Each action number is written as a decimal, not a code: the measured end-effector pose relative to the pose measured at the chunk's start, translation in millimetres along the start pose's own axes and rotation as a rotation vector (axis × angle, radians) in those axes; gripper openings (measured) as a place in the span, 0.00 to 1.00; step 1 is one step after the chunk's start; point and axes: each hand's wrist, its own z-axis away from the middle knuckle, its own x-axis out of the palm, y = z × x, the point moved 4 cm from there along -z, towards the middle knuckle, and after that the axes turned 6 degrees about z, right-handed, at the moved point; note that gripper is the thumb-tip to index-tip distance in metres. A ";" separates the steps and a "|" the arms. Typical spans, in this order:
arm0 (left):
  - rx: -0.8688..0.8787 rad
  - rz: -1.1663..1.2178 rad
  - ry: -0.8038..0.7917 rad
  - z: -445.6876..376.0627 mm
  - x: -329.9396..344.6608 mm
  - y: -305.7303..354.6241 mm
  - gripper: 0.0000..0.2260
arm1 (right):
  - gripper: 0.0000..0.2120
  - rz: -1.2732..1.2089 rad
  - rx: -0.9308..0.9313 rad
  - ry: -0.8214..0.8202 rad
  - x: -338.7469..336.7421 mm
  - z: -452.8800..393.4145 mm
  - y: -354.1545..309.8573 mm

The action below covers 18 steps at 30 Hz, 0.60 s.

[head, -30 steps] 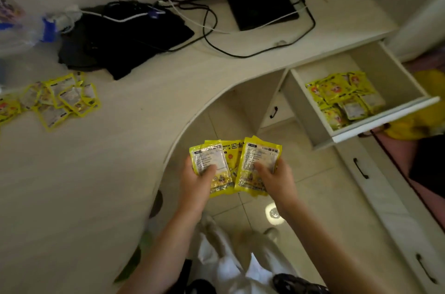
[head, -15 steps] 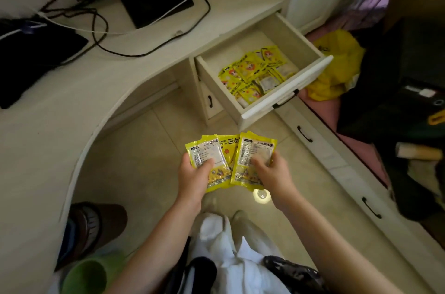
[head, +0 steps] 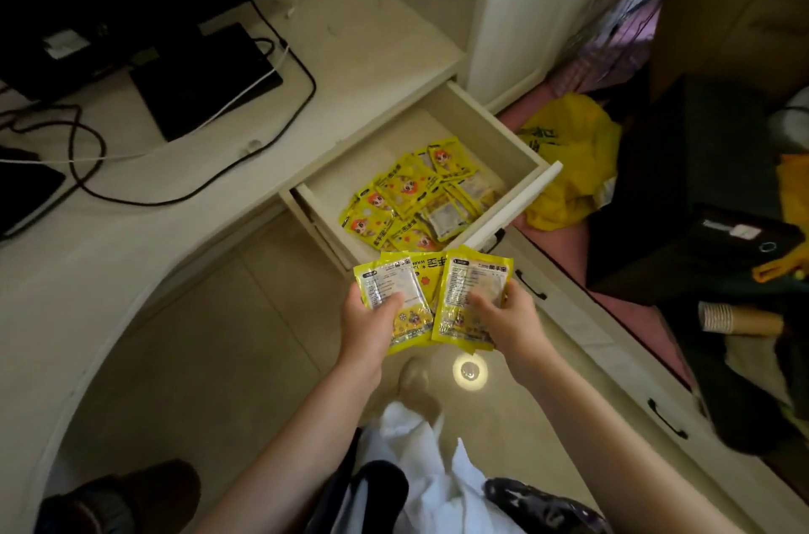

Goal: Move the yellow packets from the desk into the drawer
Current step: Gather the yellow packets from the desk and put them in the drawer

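Both hands hold a fan of yellow packets point(head: 420, 284) just in front of the open drawer point(head: 516, 205). My left hand point(head: 372, 325) grips the left packets with the thumb on top. My right hand point(head: 508, 321) grips the right packet point(head: 470, 293) the same way. Inside the drawer lie several more yellow packets point(head: 411, 196) in a loose pile. The held packets hang over the floor, close to the drawer's front panel.
The pale desk point(head: 131, 236) curves away on the left, carrying a monitor base point(head: 205, 78) and black cables point(head: 87, 166). A yellow plastic bag point(head: 569, 166) lies right of the drawer. Lower drawers with dark handles point(head: 529, 284) run along the right. A shoe point(head: 131, 498) sits at bottom left.
The view has swung right and closer, so the drawer now lies just beyond my hands. Both hands still hold the same packets; the packets on the desk have left the view.
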 end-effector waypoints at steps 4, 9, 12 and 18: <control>0.014 -0.006 -0.003 -33.4 23.5 35.4 0.32 | 0.11 0.003 -0.015 -0.019 -4.7 -40.8 -35.2; 0.006 0.010 0.033 -60.6 48.6 61.3 0.30 | 0.11 0.085 -0.004 -0.062 -9.2 -87.9 -69.1; -0.003 0.038 0.078 -76.0 61.3 68.2 0.25 | 0.11 0.170 -0.012 -0.102 -11.8 -117.0 -88.2; -0.038 0.101 0.224 -95.6 91.6 75.5 0.28 | 0.11 0.245 0.022 -0.229 -20.9 -167.9 -115.5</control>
